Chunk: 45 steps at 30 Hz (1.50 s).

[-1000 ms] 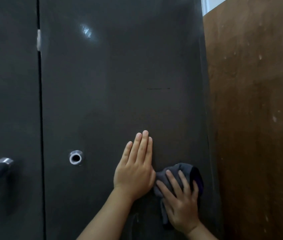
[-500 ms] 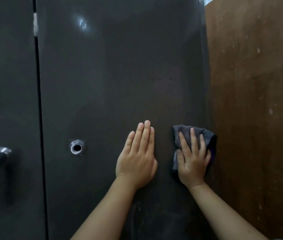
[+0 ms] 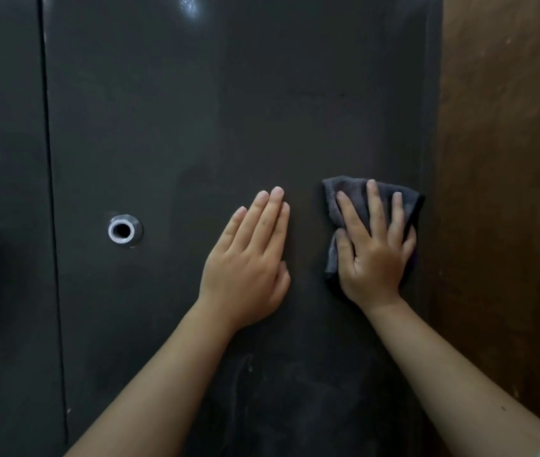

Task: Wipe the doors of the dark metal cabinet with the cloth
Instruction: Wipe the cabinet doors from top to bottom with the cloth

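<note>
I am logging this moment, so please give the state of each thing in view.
Right door: closed, faint smears low down.
Left door: closed.
Cloth: bunched, pressed on right door.
Right hand: spread flat on cloth.
Left hand: flat on right door, empty.
Hole: empty.

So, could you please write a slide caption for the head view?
Right hand presses the cloth flat on the cabinet door; left hand braces bare beside it.

Brown wooden panel (image 3: 506, 192), speckled pale, stands just right of the fingers, running top to bottom.
</note>
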Each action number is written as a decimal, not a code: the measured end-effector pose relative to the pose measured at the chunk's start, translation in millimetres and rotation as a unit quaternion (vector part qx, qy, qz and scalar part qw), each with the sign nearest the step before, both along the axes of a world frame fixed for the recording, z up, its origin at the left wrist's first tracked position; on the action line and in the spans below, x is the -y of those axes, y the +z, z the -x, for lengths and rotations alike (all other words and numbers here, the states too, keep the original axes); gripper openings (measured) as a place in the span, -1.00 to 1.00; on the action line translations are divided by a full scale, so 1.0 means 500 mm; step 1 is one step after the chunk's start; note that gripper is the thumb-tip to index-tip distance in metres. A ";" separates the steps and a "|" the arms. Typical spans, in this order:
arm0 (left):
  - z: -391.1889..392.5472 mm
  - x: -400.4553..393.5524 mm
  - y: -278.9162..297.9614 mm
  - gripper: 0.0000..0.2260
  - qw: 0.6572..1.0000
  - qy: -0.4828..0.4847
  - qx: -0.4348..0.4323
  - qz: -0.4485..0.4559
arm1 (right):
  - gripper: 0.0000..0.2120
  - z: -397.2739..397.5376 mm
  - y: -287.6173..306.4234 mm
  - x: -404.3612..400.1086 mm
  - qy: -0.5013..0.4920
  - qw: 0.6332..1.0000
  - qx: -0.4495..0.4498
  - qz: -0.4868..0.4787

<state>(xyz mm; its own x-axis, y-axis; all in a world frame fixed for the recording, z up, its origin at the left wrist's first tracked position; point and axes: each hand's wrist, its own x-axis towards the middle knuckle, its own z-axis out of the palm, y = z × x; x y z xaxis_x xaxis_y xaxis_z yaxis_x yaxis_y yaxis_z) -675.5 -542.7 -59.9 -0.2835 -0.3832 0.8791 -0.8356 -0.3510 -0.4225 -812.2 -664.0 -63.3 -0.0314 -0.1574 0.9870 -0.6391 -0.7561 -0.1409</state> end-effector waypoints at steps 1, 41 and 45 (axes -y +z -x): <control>-0.002 -0.004 -0.001 -0.43 1.000 -0.002 -0.004 -0.002 | -0.56 -0.005 -0.004 -0.004 -0.002 1.000 0.000 0.003; -0.218 -0.235 -0.314 -0.44 0.994 0.009 -0.113 0.007 | -0.60 -0.193 -0.348 -0.168 -0.033 0.954 -0.167 0.248; -0.237 -0.259 -0.323 -0.44 0.994 0.028 -0.100 -0.020 | -0.58 -0.194 -0.209 -0.171 -0.047 0.995 -0.016 0.083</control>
